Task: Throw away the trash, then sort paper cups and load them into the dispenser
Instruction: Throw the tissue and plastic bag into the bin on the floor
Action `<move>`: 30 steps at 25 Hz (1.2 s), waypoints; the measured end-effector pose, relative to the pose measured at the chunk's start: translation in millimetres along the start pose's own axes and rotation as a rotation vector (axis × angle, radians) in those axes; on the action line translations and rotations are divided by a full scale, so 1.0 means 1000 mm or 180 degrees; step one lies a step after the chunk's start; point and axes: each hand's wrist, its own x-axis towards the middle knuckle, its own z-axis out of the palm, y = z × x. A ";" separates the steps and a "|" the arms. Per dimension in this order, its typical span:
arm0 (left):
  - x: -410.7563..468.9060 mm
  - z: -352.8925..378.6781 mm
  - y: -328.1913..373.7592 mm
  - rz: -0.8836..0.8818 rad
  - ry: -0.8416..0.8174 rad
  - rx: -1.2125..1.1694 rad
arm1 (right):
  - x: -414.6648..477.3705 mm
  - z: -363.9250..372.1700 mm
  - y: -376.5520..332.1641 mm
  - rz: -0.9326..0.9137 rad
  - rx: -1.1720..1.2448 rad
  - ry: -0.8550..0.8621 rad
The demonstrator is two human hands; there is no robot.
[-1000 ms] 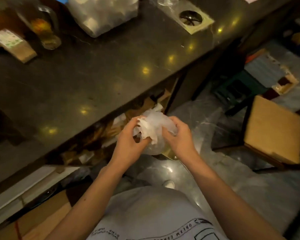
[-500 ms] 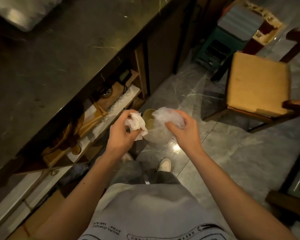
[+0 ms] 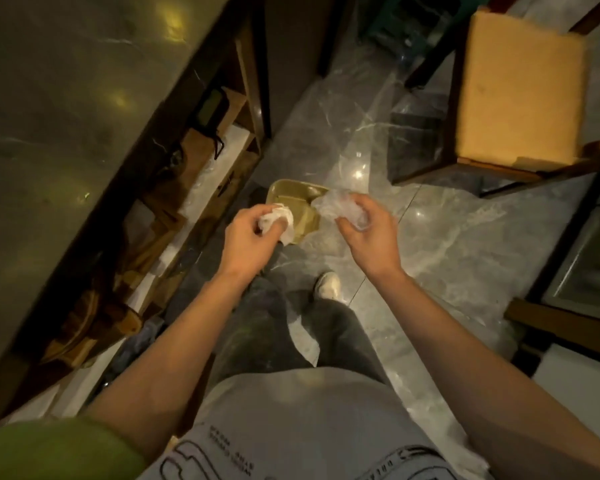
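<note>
My left hand (image 3: pixel 248 237) grips a crumpled white paper napkin (image 3: pixel 278 218). A wad of clear plastic wrap (image 3: pixel 336 207) is held in the curled fingers of my right hand (image 3: pixel 368 233). Both hands hover a short way apart above a small gold-coloured trash bin (image 3: pixel 291 194) that stands on the floor beside the counter; the napkin is over its lid, the plastic at its right edge. No paper cups or dispenser are in view.
A dark stone counter (image 3: pixel 66 116) runs along the left, with cluttered shelves (image 3: pixel 174 216) underneath. A wooden chair with a yellow seat (image 3: pixel 520 95) stands at the upper right. My feet are on the grey marble floor (image 3: pixel 447 237). A cabinet edge (image 3: pixel 582 271) is on the right.
The view has swung from the countertop down to the floor and bin. My hands have drawn apart, the napkin in the left and the plastic in the right, and lowered toward the bin.
</note>
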 end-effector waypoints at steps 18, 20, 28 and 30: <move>0.222 0.187 -0.221 -0.1017 0.0019 0.0754 | 0.166 0.217 0.279 0.1017 -0.0440 -0.0984; 0.244 0.200 -0.244 -0.0914 -0.0006 0.0868 | 0.177 0.242 0.299 0.0692 -0.0560 -0.0915; 0.295 0.253 -0.313 -0.1124 -0.0248 0.1433 | 0.218 0.308 0.347 0.1064 -0.1090 -0.0957; 0.302 0.259 -0.326 -0.1057 -0.0173 0.1584 | 0.223 0.320 0.356 0.1326 -0.1157 -0.1039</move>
